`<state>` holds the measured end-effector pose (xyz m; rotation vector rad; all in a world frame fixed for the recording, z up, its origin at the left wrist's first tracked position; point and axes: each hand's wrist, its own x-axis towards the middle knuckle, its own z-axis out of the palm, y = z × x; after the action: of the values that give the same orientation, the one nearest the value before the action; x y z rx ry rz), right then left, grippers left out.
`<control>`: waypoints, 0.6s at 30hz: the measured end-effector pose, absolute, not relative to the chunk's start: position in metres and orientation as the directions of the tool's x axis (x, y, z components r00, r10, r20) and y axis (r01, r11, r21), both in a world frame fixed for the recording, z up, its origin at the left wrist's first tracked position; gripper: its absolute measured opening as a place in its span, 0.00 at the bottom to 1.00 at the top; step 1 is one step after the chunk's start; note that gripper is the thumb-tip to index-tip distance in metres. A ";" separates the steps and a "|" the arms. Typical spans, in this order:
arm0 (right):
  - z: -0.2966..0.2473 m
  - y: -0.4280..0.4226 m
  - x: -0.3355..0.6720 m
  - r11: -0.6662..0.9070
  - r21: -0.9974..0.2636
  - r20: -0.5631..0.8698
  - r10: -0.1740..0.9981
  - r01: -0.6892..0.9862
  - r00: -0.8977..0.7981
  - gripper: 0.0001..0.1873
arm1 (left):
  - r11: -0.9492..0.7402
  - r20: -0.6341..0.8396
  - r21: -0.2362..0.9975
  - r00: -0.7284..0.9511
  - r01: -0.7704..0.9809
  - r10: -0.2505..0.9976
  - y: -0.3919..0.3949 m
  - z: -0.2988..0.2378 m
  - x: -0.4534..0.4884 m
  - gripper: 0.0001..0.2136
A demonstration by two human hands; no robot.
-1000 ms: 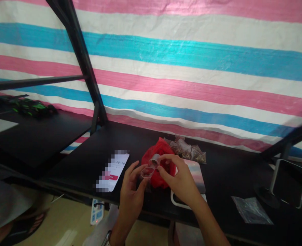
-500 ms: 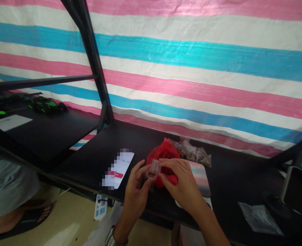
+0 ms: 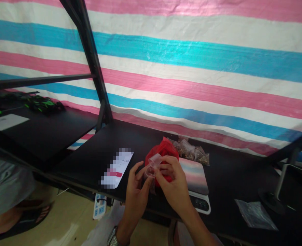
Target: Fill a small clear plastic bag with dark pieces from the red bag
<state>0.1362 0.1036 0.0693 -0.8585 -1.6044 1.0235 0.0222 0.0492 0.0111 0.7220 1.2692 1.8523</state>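
From where I stand, both hands are up over the tabletop close to its front edge, busy with one small clear plastic container. It sits in the air in front of a red bag and shows as a short tube above and a round rim below; whether those two parts are joined, I can't tell. The left hand is loosely curled, its thumb and fingertips closed lightly on the round lower part while one finger sticks up free. The right hand is more bent over, fingertips on the tube's side and the thumb reaching in toward the rim; its palm is hollow.

A phone lies toward the tabletop's left edge, just beside the left hand. On the other side, a scale stands near the front edge, partly behind the right hand and forearm. Clear bags of small metallic bits are heaped beyond it, toward the back edge. Further along the front edge, toward the right end, a flat clear bag lies near a dark-screened device on a stand.
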 end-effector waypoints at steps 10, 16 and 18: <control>0.075 0.108 0.124 0.267 -0.963 0.260 0.956 0.036 -0.134 0.13 | -0.182 0.144 0.983 -0.563 -0.012 0.814 0.044 0.017 0.025 0.19; 0.075 0.145 0.162 0.322 -0.740 0.255 0.947 0.590 -0.197 0.08 | -0.172 0.139 0.984 -0.792 0.044 0.595 0.034 0.009 0.052 0.14; 0.076 0.144 0.165 0.284 -0.563 0.139 0.958 0.776 -0.249 0.09 | -0.145 0.080 0.989 -0.771 -0.016 0.632 0.032 0.009 0.064 0.16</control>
<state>0.1653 0.1444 0.0756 -1.5538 -2.1028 0.5339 0.0640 0.0319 0.0088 0.6918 1.6892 1.9668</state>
